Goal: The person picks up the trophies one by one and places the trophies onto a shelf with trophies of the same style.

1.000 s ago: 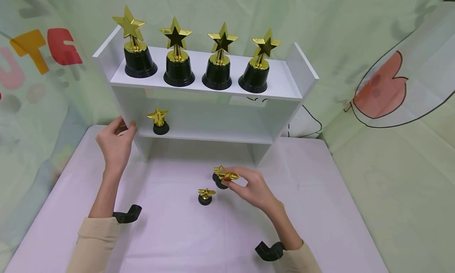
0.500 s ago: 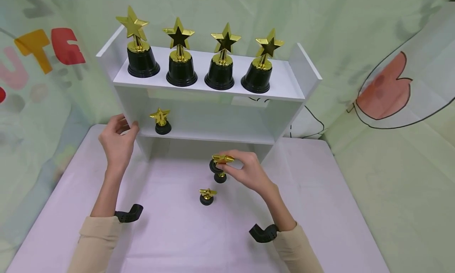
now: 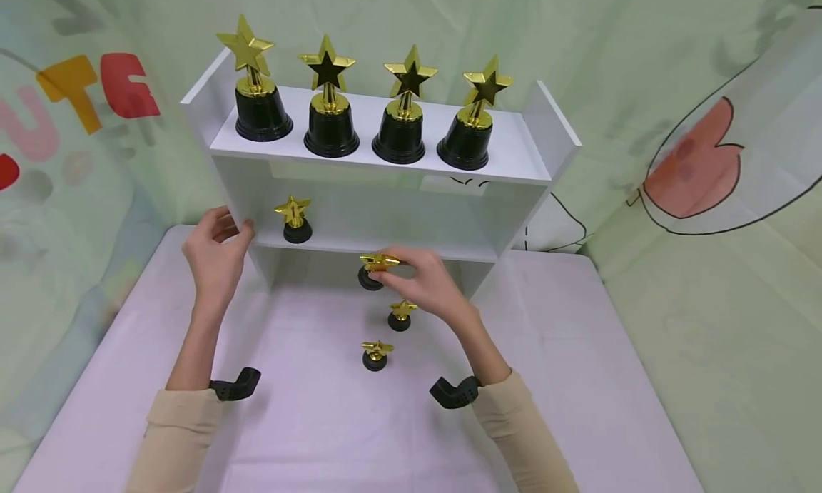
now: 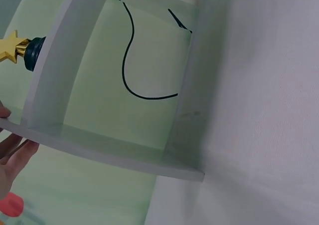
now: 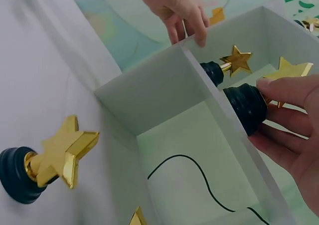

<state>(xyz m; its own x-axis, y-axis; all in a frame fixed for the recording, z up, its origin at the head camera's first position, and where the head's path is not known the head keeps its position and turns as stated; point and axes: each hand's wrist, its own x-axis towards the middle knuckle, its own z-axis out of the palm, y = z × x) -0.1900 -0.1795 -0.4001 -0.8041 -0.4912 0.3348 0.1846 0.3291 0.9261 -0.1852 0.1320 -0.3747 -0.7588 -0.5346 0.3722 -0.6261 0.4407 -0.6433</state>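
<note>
My left hand (image 3: 215, 257) pinches the left side panel of the white shelf unit (image 3: 385, 222) at middle-board height, thumb on one face and fingers on the other. With thumb and fingers, my right hand (image 3: 427, 282) grips a small gold star trophy (image 5: 244, 108) by its upper part. Its black base overlaps the middle board's front edge in the right wrist view. Another small trophy (image 3: 296, 225) stands upright at that board's left end. Two more, a nearer trophy (image 3: 375, 357) and a farther trophy (image 3: 399, 320), stand on the table below my right hand.
Several large star trophies (image 3: 399, 133) line the top board. A white cloth (image 3: 308, 422) covers the table under the unit. Printed curtains (image 3: 674, 300) hang behind and at both sides. Each wrist carries a black camera mount (image 3: 236, 384).
My right hand has lifted the small trophy from beside the others on the table and carried it up and left to the middle board. The left hand keeps its hold on the panel.
</note>
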